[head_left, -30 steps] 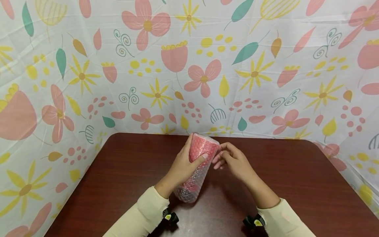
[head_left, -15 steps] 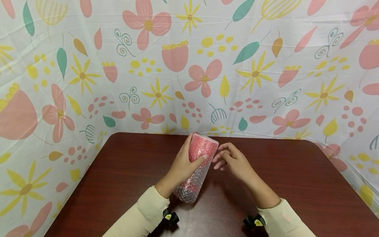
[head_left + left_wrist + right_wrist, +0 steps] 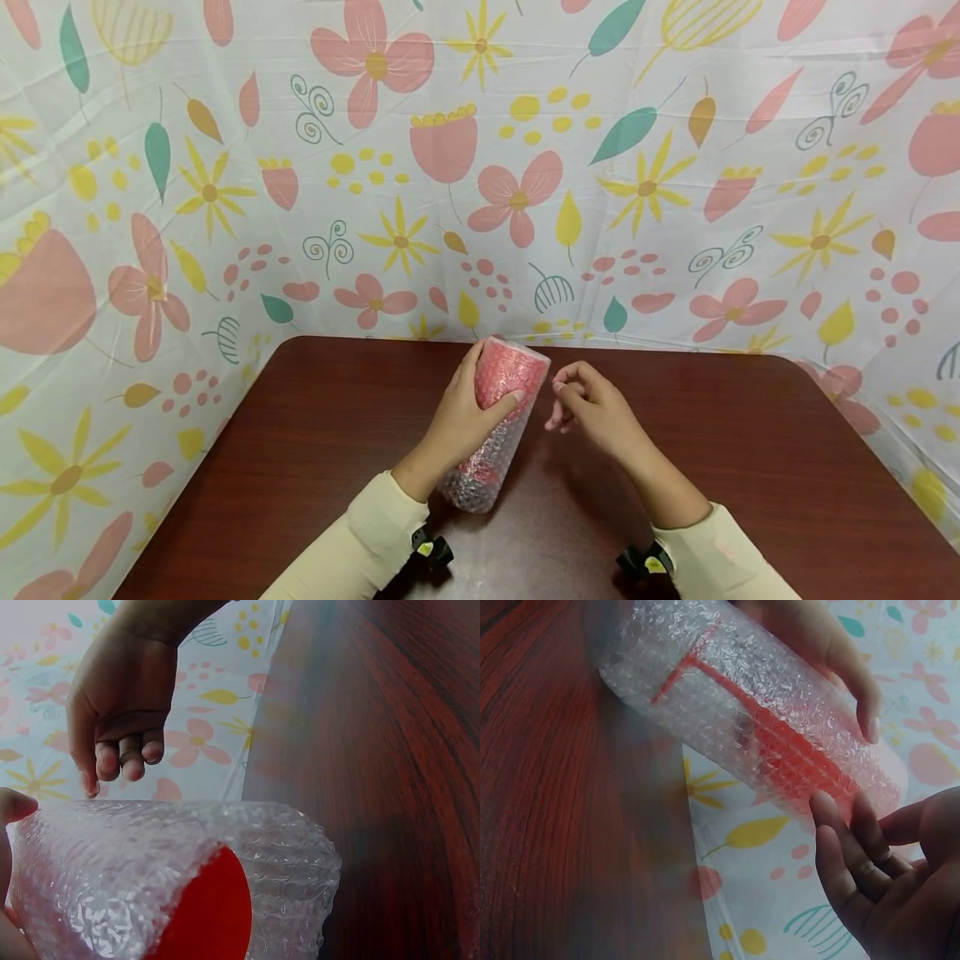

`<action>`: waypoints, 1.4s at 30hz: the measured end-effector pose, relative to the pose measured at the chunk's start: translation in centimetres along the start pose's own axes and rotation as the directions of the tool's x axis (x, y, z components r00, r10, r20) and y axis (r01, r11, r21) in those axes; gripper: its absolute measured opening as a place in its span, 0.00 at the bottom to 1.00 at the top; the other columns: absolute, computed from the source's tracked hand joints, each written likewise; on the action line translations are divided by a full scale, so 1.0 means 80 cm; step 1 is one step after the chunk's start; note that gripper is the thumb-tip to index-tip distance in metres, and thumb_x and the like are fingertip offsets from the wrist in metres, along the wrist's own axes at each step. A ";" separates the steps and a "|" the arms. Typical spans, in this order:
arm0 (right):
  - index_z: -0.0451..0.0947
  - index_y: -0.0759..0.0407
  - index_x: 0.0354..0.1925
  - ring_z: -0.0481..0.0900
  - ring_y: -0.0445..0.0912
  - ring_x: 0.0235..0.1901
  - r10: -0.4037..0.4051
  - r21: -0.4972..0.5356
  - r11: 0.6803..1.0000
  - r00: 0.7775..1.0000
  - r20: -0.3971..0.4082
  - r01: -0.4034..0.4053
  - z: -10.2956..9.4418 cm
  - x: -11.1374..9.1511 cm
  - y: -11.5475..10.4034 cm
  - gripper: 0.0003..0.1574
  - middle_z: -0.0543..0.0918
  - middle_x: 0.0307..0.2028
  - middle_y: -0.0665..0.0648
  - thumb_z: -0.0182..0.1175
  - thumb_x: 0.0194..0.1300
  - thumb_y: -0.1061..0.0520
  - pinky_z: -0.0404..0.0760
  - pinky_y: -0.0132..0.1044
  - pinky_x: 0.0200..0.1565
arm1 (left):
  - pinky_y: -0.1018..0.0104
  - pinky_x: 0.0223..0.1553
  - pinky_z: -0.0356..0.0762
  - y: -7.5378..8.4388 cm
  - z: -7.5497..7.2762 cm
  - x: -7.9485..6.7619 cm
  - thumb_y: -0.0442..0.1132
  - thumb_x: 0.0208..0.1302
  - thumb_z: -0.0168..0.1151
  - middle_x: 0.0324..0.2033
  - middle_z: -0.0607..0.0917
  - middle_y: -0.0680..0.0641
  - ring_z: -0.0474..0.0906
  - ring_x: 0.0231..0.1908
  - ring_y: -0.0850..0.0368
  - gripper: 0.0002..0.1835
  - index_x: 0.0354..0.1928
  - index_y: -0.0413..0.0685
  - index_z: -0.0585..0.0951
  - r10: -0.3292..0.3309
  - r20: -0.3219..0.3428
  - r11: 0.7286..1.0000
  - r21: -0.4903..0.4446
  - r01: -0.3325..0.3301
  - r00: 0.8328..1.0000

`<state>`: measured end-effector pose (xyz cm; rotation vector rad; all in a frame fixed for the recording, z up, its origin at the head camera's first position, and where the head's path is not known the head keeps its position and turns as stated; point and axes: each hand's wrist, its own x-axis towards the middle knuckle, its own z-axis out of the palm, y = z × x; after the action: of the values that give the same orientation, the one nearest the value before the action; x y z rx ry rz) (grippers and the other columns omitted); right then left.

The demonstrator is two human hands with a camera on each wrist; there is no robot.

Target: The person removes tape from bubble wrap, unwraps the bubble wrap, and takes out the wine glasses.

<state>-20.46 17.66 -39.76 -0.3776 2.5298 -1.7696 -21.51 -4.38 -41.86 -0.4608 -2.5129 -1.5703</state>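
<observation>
A cylinder wrapped in clear bubble wrap, with red showing through its upper part, leans at a slant over the table in the head view. My left hand grips it near the top, thumb across the front and the other fingers behind it. To the right, a small gap away, my right hand hovers with loosely curled fingers and nothing visible in them. In the left wrist view a slanting edge of the bubble wrap borders a solid red area. Red lines and a red patch show through the wrap in the right wrist view.
A dark red-brown wooden table with rounded far corners lies beneath both hands. Floral cloth hangs behind it and along the sides. Each wrist carries a small black camera, the left one close to the table.
My right hand's fingers have come slightly away from the cylinder, widening the gap. The cylinder's top has shifted a little to the left in my left hand.
</observation>
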 end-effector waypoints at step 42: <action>0.65 0.70 0.49 0.88 0.53 0.30 -0.004 0.032 0.999 0.999 0.040 0.003 0.001 -0.001 -0.001 0.09 0.83 0.29 0.66 0.48 0.77 0.62 0.85 0.52 0.39 | 0.50 0.60 0.76 0.000 0.004 -0.001 0.58 0.60 0.70 0.73 0.66 0.50 0.73 0.62 0.51 0.50 0.79 0.65 0.53 -0.015 0.038 1.000 0.023 0.014 0.999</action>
<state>-20.40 17.60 -39.69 -0.4120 2.4721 -1.7827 -21.40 -4.13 -42.01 -0.4753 -2.5653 -1.5515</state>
